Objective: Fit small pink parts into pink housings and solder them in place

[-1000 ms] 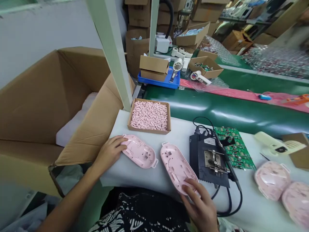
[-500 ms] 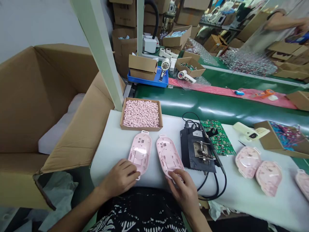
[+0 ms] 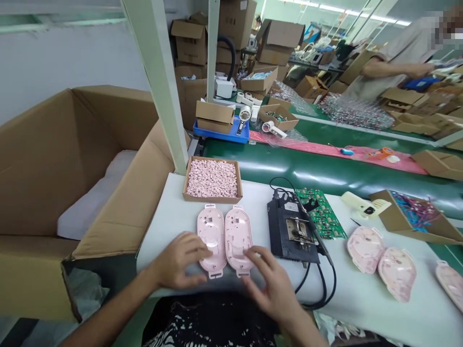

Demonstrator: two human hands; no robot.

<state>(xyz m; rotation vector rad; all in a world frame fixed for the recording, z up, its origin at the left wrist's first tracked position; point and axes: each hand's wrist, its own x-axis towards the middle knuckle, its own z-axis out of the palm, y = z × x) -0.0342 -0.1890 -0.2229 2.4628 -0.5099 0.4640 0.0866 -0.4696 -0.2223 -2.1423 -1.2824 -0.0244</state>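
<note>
Two long pink plastic shells lie side by side on the white table, hollow side up. My left hand (image 3: 183,260) is at the lower left of the left shell (image 3: 211,236), fingers apart, fingertips over its edge. At the lower right of the right shell (image 3: 238,236) is my right hand (image 3: 269,282), its fingers spread and their tips over the shell's edge. Neither hand grips anything. Behind the shells stands a cardboard tray (image 3: 212,198) full of small pink parts.
A black soldering unit (image 3: 289,231) with cables stands right of the shells, beside green circuit boards (image 3: 321,214). Further right lie more pink shells (image 3: 398,272) and a box of wires (image 3: 419,217). A large carton (image 3: 119,212) stands left. A person (image 3: 390,67) is across the green belt.
The two shells have been brought closer together and straightened, now nearly touching. Both hands have loosened from the shells, with fingers spread. The head view has tilted up.
</note>
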